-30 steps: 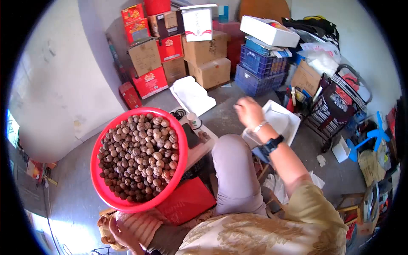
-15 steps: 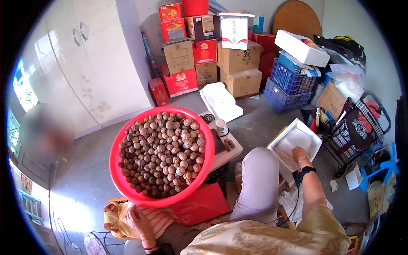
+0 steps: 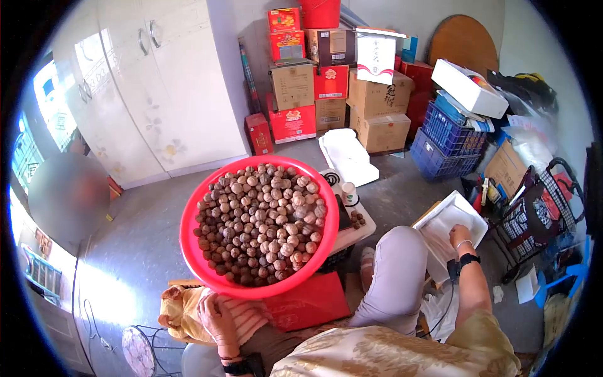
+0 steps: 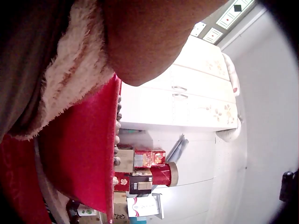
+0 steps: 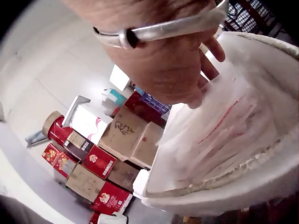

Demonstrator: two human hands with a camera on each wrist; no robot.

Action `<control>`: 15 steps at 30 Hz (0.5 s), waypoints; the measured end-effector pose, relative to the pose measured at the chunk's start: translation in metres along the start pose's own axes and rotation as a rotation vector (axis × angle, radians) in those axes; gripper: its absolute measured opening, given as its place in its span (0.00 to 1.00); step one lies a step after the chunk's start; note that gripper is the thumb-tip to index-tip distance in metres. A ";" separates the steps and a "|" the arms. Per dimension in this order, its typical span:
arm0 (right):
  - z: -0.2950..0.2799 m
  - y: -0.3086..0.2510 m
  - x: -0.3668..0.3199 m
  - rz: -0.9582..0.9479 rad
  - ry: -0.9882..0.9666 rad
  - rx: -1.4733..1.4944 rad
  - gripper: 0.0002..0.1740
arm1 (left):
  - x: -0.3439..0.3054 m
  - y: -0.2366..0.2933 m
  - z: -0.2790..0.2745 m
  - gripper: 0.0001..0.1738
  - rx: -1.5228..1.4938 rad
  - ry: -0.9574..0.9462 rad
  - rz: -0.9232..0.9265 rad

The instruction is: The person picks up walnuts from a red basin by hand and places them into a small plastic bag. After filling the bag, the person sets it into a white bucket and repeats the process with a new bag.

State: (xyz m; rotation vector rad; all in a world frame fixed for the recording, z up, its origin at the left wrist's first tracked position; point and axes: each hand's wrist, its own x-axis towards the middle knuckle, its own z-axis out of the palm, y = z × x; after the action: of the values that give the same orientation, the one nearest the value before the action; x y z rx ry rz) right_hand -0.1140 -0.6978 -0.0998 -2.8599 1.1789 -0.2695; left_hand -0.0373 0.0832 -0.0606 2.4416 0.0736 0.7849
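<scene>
A large red plastic basin (image 3: 190, 248), heaped with walnuts (image 3: 267, 220), sits at the person's left in the head view. Just below its rim, the left hand (image 3: 218, 322) rests with relaxed fingers on a pink striped towel (image 3: 249, 319). In the left wrist view the basin's red side (image 4: 84, 149) shows beside the towel. The right hand (image 3: 461, 237) reaches inside a white foam box (image 3: 433, 217). A translucent plastic bag (image 5: 233, 121) with red marks lines that box, and the right fingertips meet it. I cannot tell whether they pinch the film.
A white low stand (image 3: 363, 234) holds a paper cup (image 3: 349, 193) and several loose walnuts (image 3: 357, 218). A foam lid (image 3: 348, 157) lies on the floor behind. Stacked cartons (image 3: 380, 103), blue crates (image 3: 443, 141) and a shopping cart (image 3: 534, 207) stand farther off. A red box (image 3: 308, 305) is under the basin.
The right hand has come down from the air into the foam box and stays there. The left hand remains on the towel. The head view has swung left.
</scene>
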 end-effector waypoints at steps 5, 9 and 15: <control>-0.017 0.000 0.004 -0.123 0.004 0.033 0.09 | -0.001 -0.001 0.002 0.11 0.014 0.001 -0.009; -0.038 -0.018 0.012 -0.108 0.208 0.002 0.07 | 0.002 0.009 -0.004 0.11 0.033 0.005 0.010; -0.110 -0.101 0.001 -0.282 0.368 0.288 0.03 | 0.000 0.001 0.000 0.13 0.012 0.006 0.019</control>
State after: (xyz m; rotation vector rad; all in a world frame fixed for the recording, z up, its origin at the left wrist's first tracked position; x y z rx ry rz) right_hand -0.0625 -0.6233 0.0188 -2.7762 0.6882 -0.9261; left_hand -0.0378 0.0827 -0.0602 2.4547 0.0571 0.8023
